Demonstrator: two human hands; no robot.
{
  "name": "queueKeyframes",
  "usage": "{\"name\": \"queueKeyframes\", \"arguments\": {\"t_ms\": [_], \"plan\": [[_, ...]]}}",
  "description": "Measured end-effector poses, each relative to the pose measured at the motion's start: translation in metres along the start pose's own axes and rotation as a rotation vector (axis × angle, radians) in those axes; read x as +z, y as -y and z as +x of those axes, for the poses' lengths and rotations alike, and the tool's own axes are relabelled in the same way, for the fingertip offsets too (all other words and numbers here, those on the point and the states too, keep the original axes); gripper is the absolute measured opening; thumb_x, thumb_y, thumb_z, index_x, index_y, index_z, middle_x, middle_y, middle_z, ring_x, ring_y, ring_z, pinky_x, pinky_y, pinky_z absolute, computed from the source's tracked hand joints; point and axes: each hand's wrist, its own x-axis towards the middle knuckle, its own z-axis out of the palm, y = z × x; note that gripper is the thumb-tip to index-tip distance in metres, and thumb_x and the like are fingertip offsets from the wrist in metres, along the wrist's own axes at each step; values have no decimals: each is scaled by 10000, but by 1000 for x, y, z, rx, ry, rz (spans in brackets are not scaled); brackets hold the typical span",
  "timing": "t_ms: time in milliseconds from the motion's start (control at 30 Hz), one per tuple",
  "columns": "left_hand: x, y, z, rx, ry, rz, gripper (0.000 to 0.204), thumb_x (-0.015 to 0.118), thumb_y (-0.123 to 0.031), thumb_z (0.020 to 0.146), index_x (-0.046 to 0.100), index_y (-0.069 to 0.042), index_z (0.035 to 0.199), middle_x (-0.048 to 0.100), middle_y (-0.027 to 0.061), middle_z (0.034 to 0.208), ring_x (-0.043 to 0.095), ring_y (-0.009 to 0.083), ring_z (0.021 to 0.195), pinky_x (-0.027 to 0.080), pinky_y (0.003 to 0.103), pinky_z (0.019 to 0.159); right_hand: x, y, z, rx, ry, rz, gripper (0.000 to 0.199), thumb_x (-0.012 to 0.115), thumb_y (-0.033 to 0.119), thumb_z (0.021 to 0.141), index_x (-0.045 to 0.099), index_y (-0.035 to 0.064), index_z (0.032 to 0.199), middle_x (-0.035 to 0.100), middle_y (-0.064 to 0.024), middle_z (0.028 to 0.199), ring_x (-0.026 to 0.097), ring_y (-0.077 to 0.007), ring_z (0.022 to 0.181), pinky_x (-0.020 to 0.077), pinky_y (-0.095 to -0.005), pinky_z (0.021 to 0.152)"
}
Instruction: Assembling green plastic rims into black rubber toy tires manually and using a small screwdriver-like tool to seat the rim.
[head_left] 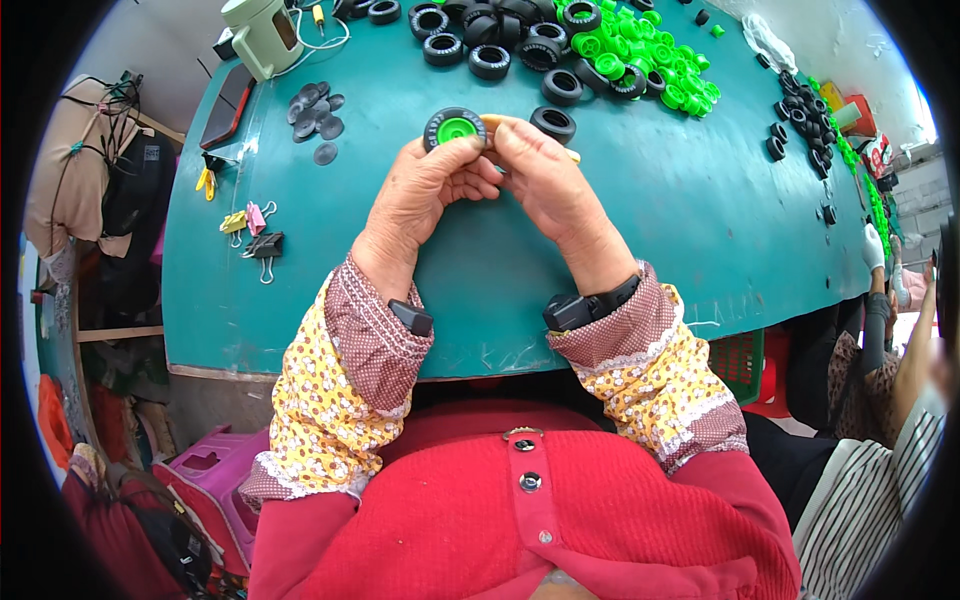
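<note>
My left hand point(425, 185) and my right hand point(540, 170) meet over the teal table point(650, 210). Together they hold a toy wheel point(453, 127), a black rubber tyre with a bright green hub. The left fingers pinch its lower rim, and the right fingertips press on its right side. A loose black tyre point(553, 123) lies just beyond my right hand. Farther back are a pile of black tyres point(490, 35) and a heap of green hubs point(640, 55).
Dark grey discs point(315, 112) lie at the back left beside a pale green jug point(262, 35). Binder clips point(250, 228) sit near the table's left edge. More small wheels point(800, 110) line the right side, where another person's gloved hand point(873, 245) shows. A pink stool point(215, 465) stands below left.
</note>
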Motion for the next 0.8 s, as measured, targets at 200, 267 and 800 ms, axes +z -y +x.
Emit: {"name": "queueKeyframes", "arguments": {"t_ms": [200,267,800], "plan": [[-5,9,8,50,83,-366,411,450,-355,867,498,30,1005,591,171,882,608,228,764,525,319,644,11,-2,-8,-222,22,-516,539,628,103,747,363,25,1210,535,-104,1058,514,-152,972,416,-286,843],[-5,9,7,33,65,-414,489,414,-478,853,485,-19,1005,596,117,868,610,185,753,534,295,599,7,-10,-2,-198,-4,-422,525,637,119,730,395,40,1188,573,-114,1016,540,-153,930,434,-285,805],[3,11,4,325,-290,284,270,636,-180,768,554,21,928,558,16,742,506,62,682,436,197,581,12,-3,-6,-213,-69,-385,410,504,45,786,420,-4,1183,571,-51,926,522,-80,784,418,-193,671]]}}
